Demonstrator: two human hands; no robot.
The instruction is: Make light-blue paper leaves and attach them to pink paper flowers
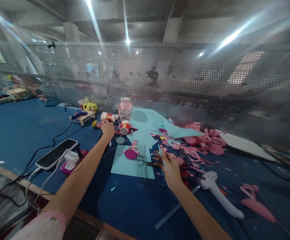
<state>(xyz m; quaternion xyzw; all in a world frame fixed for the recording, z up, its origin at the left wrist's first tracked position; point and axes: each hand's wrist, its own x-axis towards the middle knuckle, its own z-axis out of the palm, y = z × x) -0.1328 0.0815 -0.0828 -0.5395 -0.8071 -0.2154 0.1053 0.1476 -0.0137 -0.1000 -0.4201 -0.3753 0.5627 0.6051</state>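
My left hand (107, 128) reaches far across the blue table, its fingers closed near small pink scraps beside a lying white glue bottle (108, 116) and a red paper cup (125, 127). What it grips, if anything, is hidden. My right hand (170, 168) holds a thin light-blue strip (162, 156) upright between its fingers. It hovers over the right edge of a light-blue sheet (124, 166) with a magenta disc (130, 154) and a clear ruler (141, 163) on it.
Pink cut-outs (205, 141) litter the table right of my right hand. A white glue gun (218, 193) lies at the right. A power strip (56, 153) with cables sits left. A jar (125, 108) stands at the back, before a perforated metal screen (185, 76).
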